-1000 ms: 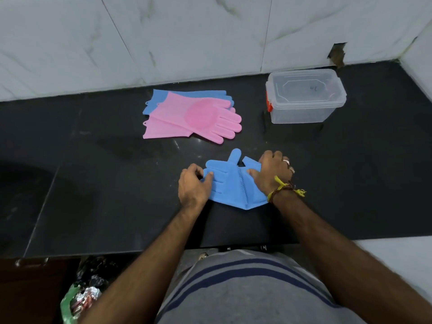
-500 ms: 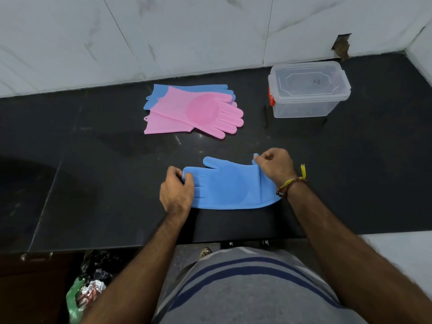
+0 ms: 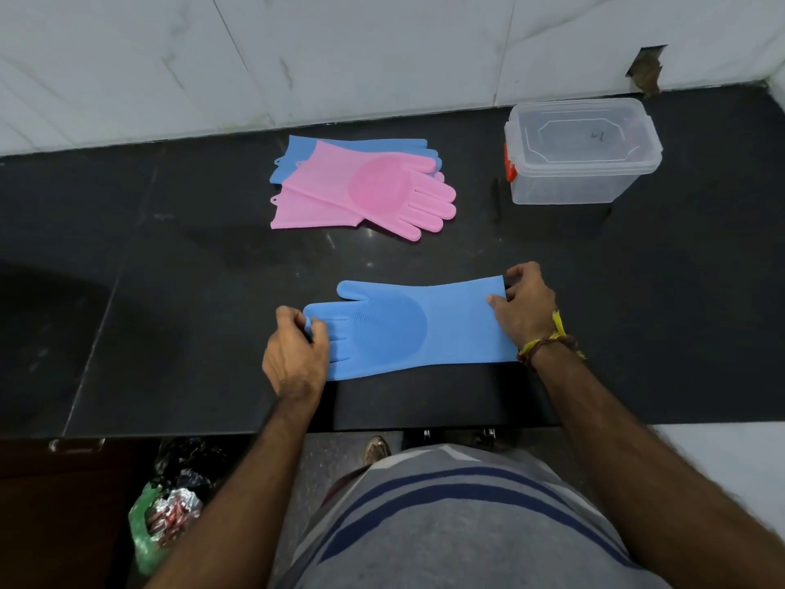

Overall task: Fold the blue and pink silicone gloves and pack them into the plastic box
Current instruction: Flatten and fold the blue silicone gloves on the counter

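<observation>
A blue silicone glove [image 3: 416, 327] lies flat and stretched out on the black counter near me, fingers to the left, cuff to the right. My left hand [image 3: 297, 350] pinches its fingertips. My right hand [image 3: 520, 303] pinches the cuff's far corner. Farther back lies a stack of gloves: two pink gloves [image 3: 365, 193] on top of a second blue glove [image 3: 297, 157], of which only an edge shows. The clear plastic box [image 3: 582, 153] with its lid on and a red clasp stands at the back right.
The black counter [image 3: 191, 291] ends at a white tiled wall behind and at its front edge just before my body. A dark sink area lies at the left. Bags lie on the floor at lower left.
The blue glove, folded a second ago, has been pulled out flat. My hands have drawn apart, left hand to the left with the fingertips, right hand to the right with the cuff.
</observation>
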